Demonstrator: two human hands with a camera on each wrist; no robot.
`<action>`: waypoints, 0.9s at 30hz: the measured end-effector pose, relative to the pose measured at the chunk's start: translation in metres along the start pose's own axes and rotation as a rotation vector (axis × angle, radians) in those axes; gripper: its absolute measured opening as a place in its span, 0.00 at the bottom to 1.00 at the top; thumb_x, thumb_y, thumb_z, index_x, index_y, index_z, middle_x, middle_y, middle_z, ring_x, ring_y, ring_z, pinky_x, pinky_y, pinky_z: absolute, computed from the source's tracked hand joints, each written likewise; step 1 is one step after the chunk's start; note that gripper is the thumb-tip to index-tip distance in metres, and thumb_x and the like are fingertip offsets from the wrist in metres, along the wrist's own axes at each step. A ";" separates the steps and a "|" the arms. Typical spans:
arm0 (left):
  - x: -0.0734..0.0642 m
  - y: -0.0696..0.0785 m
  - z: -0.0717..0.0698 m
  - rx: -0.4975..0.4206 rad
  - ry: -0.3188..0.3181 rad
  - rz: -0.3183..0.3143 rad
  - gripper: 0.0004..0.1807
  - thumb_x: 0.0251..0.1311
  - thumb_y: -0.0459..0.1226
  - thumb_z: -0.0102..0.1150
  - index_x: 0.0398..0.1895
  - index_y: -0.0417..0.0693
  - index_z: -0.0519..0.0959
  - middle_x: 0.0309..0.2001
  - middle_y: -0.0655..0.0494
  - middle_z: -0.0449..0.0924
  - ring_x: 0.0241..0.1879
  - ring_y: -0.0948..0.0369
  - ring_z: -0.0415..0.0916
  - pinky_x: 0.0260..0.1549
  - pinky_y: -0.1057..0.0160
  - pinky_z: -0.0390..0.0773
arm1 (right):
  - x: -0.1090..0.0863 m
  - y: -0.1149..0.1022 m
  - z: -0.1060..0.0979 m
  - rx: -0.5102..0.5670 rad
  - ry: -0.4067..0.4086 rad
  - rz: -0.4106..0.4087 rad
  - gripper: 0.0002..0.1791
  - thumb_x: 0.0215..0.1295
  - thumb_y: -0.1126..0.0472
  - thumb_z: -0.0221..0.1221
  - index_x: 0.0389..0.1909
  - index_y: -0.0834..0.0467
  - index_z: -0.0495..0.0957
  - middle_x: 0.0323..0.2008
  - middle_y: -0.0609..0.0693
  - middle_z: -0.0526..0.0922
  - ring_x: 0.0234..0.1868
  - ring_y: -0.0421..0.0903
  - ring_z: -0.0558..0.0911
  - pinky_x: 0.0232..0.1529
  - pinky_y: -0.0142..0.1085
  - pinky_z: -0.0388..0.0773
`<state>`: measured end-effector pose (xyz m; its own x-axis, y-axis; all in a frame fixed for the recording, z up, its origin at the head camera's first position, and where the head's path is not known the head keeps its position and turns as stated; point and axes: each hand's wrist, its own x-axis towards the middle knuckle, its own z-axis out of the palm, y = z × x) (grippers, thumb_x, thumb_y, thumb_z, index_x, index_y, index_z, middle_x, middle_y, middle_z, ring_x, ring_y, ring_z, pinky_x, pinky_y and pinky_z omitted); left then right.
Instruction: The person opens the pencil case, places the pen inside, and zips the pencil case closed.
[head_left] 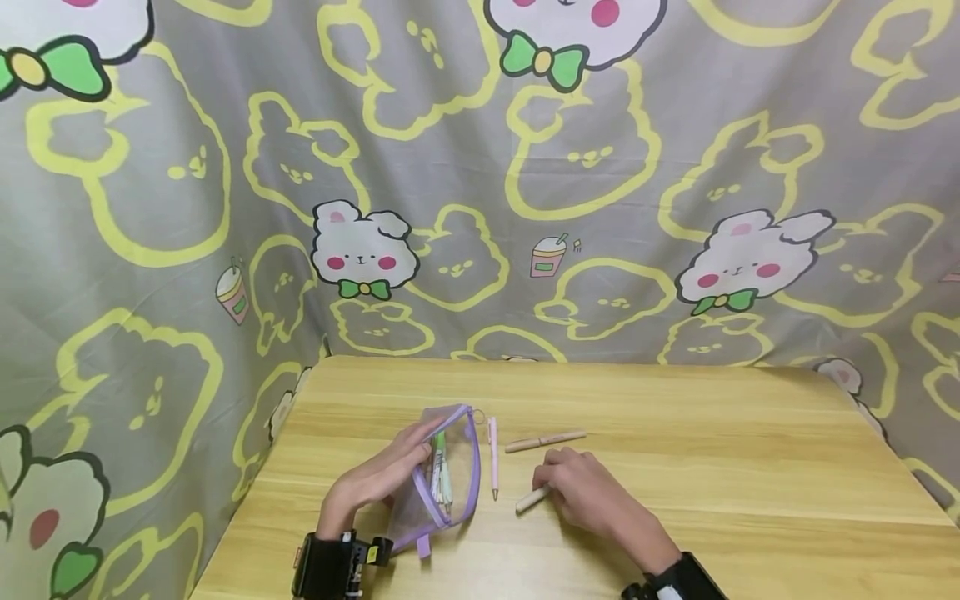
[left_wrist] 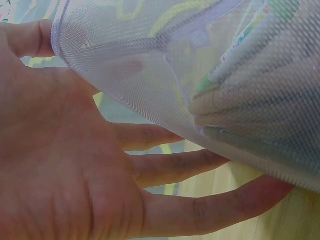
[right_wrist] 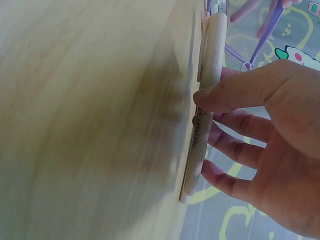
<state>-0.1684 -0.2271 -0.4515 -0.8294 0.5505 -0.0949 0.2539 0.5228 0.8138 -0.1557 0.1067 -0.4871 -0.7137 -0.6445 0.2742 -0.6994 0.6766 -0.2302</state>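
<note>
Wooden table (head_left: pixel 750 475), beige pen (head_left: pixel 531 500) in right grip (head_left: pixel 588 493)

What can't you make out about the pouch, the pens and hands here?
Number of pens inside the mesh pouch: they overlap, head view; mesh blurs them, left wrist view.
Whether the left hand pinches the pouch: fingertips hidden behind mesh, left wrist view.
Lettering on the held pen: too small, right wrist view.
Right wristband: cut off by the bottom edge, head view.

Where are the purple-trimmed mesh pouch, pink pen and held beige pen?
Mesh pouch (head_left: pixel 411 512), head view: lower mesh wall.
Pink pen (head_left: pixel 494 460), head view: middle of the barrel.
Held beige pen (right_wrist: pixel 214 52), right wrist view: upper part of its body.
</note>
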 end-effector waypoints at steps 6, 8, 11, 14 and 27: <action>0.000 0.002 0.000 0.000 -0.004 -0.002 0.33 0.79 0.43 0.30 0.84 0.55 0.47 0.81 0.32 0.40 0.77 0.31 0.39 0.63 0.17 0.43 | -0.002 0.003 -0.004 0.047 0.053 0.020 0.11 0.59 0.72 0.69 0.38 0.54 0.89 0.36 0.44 0.80 0.31 0.37 0.78 0.31 0.31 0.80; 0.000 0.002 0.000 -0.002 -0.004 -0.005 0.33 0.78 0.42 0.31 0.84 0.55 0.47 0.80 0.32 0.41 0.77 0.31 0.39 0.62 0.17 0.44 | -0.002 0.004 -0.004 0.047 0.068 0.026 0.12 0.59 0.72 0.70 0.40 0.55 0.89 0.36 0.45 0.81 0.30 0.37 0.78 0.31 0.30 0.81; 0.000 0.002 0.000 -0.002 -0.005 -0.013 0.32 0.79 0.42 0.31 0.84 0.53 0.47 0.81 0.33 0.40 0.78 0.31 0.37 0.63 0.17 0.42 | -0.001 0.004 -0.004 0.026 0.082 0.055 0.13 0.60 0.71 0.70 0.45 0.56 0.88 0.37 0.46 0.80 0.31 0.38 0.79 0.31 0.30 0.82; 0.001 0.001 0.001 -0.001 -0.008 -0.016 0.32 0.80 0.41 0.30 0.84 0.51 0.46 0.81 0.33 0.38 0.78 0.32 0.34 0.64 0.18 0.39 | 0.000 0.004 -0.004 -0.005 0.103 0.089 0.15 0.62 0.69 0.69 0.49 0.55 0.88 0.37 0.46 0.80 0.32 0.39 0.79 0.31 0.31 0.82; 0.001 0.000 0.001 -0.022 0.003 -0.027 0.32 0.79 0.38 0.31 0.84 0.48 0.46 0.81 0.35 0.40 0.78 0.33 0.36 0.66 0.20 0.40 | 0.006 0.005 -0.008 -0.040 0.219 0.121 0.10 0.64 0.67 0.69 0.45 0.57 0.87 0.33 0.44 0.82 0.29 0.37 0.76 0.26 0.26 0.76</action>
<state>-0.1689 -0.2261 -0.4520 -0.8373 0.5343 -0.1158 0.2199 0.5230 0.8235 -0.1633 0.1097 -0.4789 -0.7640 -0.4685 0.4436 -0.6043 0.7605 -0.2376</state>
